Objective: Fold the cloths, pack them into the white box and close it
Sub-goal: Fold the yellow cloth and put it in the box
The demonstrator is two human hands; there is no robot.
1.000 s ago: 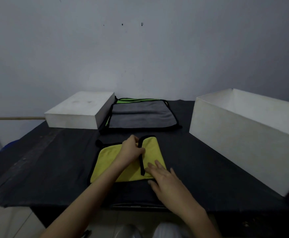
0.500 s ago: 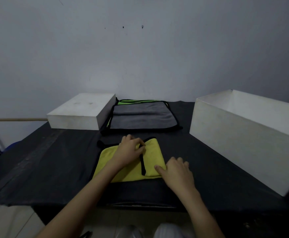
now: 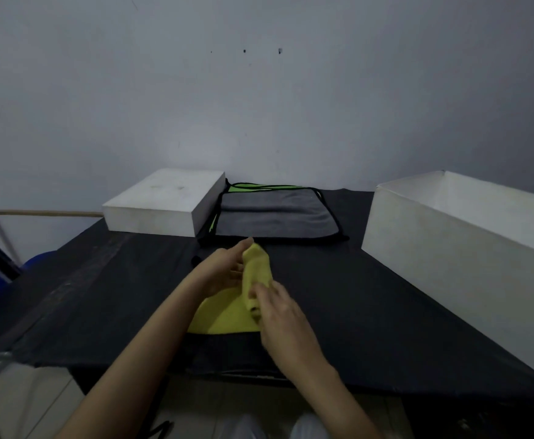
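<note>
Left hand (image 3: 224,269): fingers extended, cupped against the far left side of the raised fold of the yellow cloth (image 3: 227,315); whether it pinches the edge cannot be told. Right hand (image 3: 278,312): fingers curled round the near end of the same fold, gripping it. Cloth: on the black table (image 3: 338,299), directly before the person, between both hands; lower part flat, right flap lifted, its long axis running away from the person. Box (image 3: 449,248): white, open, well to the right, nearer the right hand. Lid (image 3: 164,201): far left. Grey cloth (image 3: 275,213): stacked at the far edge, unfolded. Judgement: fold in progress; packing would go rightward.
</note>
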